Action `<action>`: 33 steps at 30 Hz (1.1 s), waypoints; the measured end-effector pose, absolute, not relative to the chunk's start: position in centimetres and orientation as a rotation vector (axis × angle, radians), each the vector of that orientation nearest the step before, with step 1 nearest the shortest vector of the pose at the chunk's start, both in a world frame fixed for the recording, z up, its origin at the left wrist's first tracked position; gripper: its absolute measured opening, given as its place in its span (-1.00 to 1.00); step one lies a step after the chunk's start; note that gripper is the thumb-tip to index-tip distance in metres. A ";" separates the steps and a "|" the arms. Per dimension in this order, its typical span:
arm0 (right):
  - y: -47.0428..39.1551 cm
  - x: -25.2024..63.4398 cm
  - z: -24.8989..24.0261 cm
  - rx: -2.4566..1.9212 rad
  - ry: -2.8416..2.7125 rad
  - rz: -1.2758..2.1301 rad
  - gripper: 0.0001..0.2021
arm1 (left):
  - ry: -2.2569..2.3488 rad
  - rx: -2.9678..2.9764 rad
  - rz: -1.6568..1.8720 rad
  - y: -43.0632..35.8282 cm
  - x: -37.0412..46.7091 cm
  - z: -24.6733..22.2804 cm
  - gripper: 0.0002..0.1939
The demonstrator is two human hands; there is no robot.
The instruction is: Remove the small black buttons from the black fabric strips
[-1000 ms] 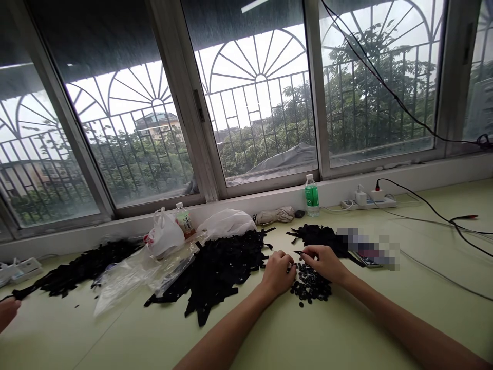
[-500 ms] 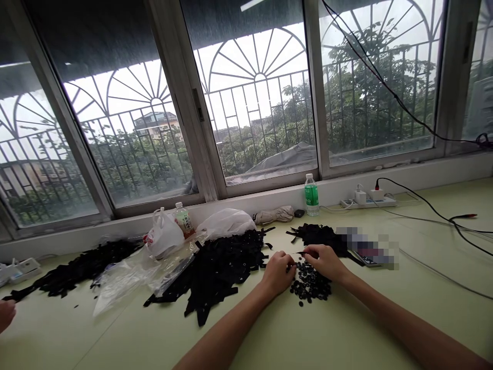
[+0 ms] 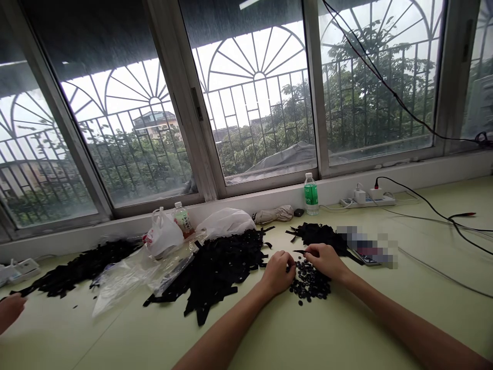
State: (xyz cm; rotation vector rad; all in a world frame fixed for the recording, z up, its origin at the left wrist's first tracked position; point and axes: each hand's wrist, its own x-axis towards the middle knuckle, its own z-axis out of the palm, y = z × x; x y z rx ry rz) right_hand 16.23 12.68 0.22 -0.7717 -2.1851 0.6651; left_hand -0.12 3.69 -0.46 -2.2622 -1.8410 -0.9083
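Note:
My left hand (image 3: 279,272) rests at the left edge of a heap of small round black buttons (image 3: 313,281), its fingers curled and pinched. What sits in that pinch, if anything, is hidden. On the other side of the heap, my right hand (image 3: 325,261) closes its fingertips on a thin black fabric strip (image 3: 299,252), whose pointed end sticks out toward my left hand. A large pile of black fabric strips (image 3: 219,272) with small pale spots lies left of my hands. Behind my right hand is a smaller pile of black strips (image 3: 321,237).
A green-labelled bottle (image 3: 311,194) stands by the windowsill, near a power strip (image 3: 367,202) with cables. A blurred-out flat object (image 3: 370,252) lies at right. Plastic bags (image 3: 164,236) and another black pile (image 3: 84,264) are leftward. Another person's hand (image 3: 11,311) shows at far left.
The black strip shows a little more beyond my right fingertips. My hands have hardly moved. The other person's hand has come further into view from the left.

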 end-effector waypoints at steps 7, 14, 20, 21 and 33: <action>12.7 16.3 0.3 -0.793 -2.174 0.700 -0.74 | -1.784 -2.246 -0.996 3.4 0.1 -0.1 -0.90; 12.5 16.3 0.4 -0.794 -2.189 0.677 -0.74 | -1.679 -2.277 -1.082 3.3 0.2 0.1 -0.85; 12.6 16.3 0.4 -0.789 -2.186 0.633 -0.75 | -1.636 -2.307 -1.088 3.4 0.1 0.0 -0.74; 12.7 16.3 0.3 -0.794 -2.186 0.628 -0.75 | -1.632 -2.310 -1.080 3.4 0.1 -0.1 -0.73; 12.4 16.1 0.1 -0.742 -2.302 0.453 -0.76 | -1.438 -2.318 -0.979 3.9 -0.3 -1.0 -0.82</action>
